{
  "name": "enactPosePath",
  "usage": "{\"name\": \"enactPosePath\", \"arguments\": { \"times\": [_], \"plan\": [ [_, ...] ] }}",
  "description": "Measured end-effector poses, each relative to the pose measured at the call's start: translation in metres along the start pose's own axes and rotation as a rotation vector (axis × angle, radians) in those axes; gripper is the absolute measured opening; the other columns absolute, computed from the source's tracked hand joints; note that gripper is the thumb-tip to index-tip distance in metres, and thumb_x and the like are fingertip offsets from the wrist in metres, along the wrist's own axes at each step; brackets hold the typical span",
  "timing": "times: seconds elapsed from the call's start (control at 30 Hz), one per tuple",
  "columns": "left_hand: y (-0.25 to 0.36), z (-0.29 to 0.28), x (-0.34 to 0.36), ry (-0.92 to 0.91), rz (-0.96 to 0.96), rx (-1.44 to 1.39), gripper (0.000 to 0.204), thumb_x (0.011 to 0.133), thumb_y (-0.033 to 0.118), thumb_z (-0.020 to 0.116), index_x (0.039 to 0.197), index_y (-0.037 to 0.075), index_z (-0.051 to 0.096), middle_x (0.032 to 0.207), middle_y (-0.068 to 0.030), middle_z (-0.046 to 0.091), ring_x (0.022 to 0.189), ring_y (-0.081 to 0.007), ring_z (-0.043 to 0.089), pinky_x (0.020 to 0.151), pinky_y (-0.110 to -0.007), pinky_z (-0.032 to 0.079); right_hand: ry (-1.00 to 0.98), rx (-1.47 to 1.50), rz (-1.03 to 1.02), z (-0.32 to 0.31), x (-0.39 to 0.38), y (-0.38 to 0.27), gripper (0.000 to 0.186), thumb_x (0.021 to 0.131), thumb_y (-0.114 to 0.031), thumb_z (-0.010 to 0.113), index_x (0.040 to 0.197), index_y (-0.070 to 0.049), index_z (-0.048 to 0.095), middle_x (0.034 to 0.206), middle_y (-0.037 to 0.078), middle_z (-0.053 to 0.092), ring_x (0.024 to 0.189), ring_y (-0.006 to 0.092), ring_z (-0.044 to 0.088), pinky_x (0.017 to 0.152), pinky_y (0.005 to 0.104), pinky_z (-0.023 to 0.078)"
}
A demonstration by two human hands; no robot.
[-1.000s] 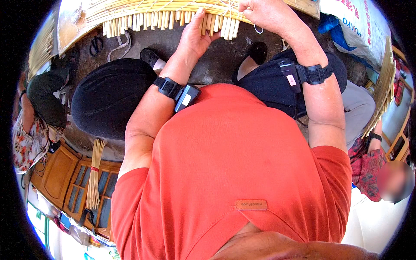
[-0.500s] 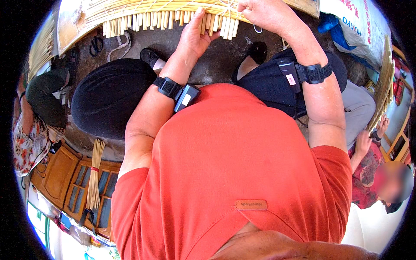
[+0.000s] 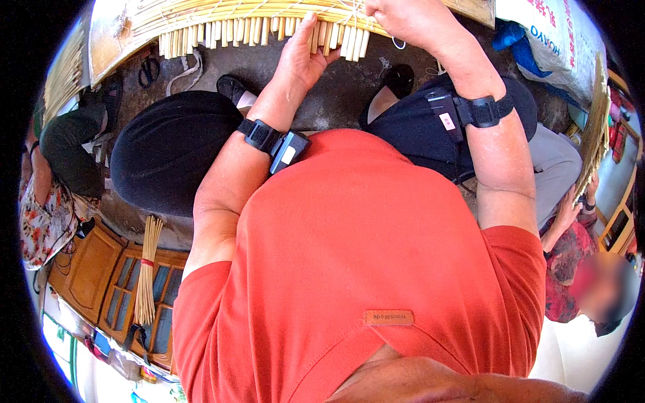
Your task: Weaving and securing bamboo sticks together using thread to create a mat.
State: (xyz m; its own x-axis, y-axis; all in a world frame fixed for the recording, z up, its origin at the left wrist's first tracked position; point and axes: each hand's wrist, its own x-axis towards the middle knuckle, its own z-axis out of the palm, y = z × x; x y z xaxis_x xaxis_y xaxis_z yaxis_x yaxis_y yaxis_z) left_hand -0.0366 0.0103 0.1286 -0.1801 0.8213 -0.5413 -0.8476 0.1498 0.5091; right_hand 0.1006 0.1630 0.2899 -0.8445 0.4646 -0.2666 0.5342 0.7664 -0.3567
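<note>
- Left grip (image 3: 304,62): thumb over, fingers under the corded stalk mat (image 3: 242,29), apparently steadying it.
- Right grip (image 3: 408,19), just right: curled; cannot tell what it holds.
- Well behind, leftward: stalk bundle (image 3: 144,292), banded probably against scattering.

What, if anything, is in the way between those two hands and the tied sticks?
Nothing visible. The left hand grips the tied sticks near their lower ends; the right hand is over their right part, though whether it touches is unclear.

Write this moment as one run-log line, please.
left hand: holds stick ends | right hand: at stick mat, grip unclear | stick ends: uneven
</note>
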Motion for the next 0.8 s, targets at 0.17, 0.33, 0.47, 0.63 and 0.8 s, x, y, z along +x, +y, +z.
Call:
{"name": "enactPosePath", "arguments": {
  "times": [0.17, 0.33, 0.47, 0.63, 0.8],
  "plan": [
    [0.003, 0.004, -0.003, -0.006, -0.004, 0.027, 0.052, 0.097, 0.046, 0.061, 0.138, 0.017, 0.050, 0.131, -0.0053, 0.059, 0.120, -0.0237, 0.057, 0.096, -0.052, 0.050, -0.001, -0.140, -0.033, 0.004, 0.007, -0.003, 0.015, 0.074, -0.011, 0.060, 0.081, -0.008, 0.074, 0.078, 0.020, 0.069, 0.078, 0.0380, 0.069, 0.069, 0.0479, 0.055],
    [0.006, 0.021, -0.015, 0.001, 0.022, 0.047, 0.051, 0.097, 0.046, 0.059, 0.138, 0.017, 0.050, 0.131, -0.0058, 0.059, 0.119, -0.0231, 0.057, 0.097, -0.050, 0.050, -0.031, -0.188, -0.022, 0.004, 0.009, -0.006, 0.017, 0.072, -0.008, 0.060, 0.081, -0.007, 0.074, 0.078, 0.021, 0.069, 0.079, 0.0382, 0.069, 0.070, 0.0482, 0.055],
    [0.008, 0.031, -0.020, 0.034, 0.005, 0.039, 0.051, 0.097, 0.046, 0.060, 0.138, 0.017, 0.050, 0.132, -0.0059, 0.059, 0.120, -0.0237, 0.057, 0.098, -0.051, 0.049, -0.018, -0.190, -0.017, 0.002, 0.008, -0.008, 0.018, 0.072, -0.007, 0.060, 0.082, -0.006, 0.075, 0.079, 0.021, 0.069, 0.080, 0.0383, 0.070, 0.071, 0.0483, 0.055],
    [0.009, 0.031, -0.020, 0.043, 0.014, 0.018, 0.050, 0.096, 0.044, 0.061, 0.137, 0.016, 0.051, 0.131, -0.0062, 0.060, 0.120, -0.0249, 0.057, 0.100, -0.053, 0.048, -0.038, -0.166, 0.031, 0.000, 0.007, -0.008, 0.017, 0.076, -0.012, 0.060, 0.083, -0.007, 0.075, 0.080, 0.022, 0.069, 0.080, 0.0386, 0.070, 0.071, 0.0483, 0.055],
    [0.008, 0.028, -0.018, 0.031, 0.007, 0.050, 0.056, 0.096, 0.046, 0.061, 0.140, 0.015, 0.047, 0.134, -0.0081, 0.059, 0.123, -0.0251, 0.058, 0.099, -0.053, 0.050, 0.026, -0.067, -0.004, -0.003, 0.003, -0.008, 0.019, 0.081, -0.022, 0.062, 0.084, -0.009, 0.076, 0.080, 0.022, 0.069, 0.080, 0.0385, 0.069, 0.072, 0.0482, 0.055]
  ]
}}
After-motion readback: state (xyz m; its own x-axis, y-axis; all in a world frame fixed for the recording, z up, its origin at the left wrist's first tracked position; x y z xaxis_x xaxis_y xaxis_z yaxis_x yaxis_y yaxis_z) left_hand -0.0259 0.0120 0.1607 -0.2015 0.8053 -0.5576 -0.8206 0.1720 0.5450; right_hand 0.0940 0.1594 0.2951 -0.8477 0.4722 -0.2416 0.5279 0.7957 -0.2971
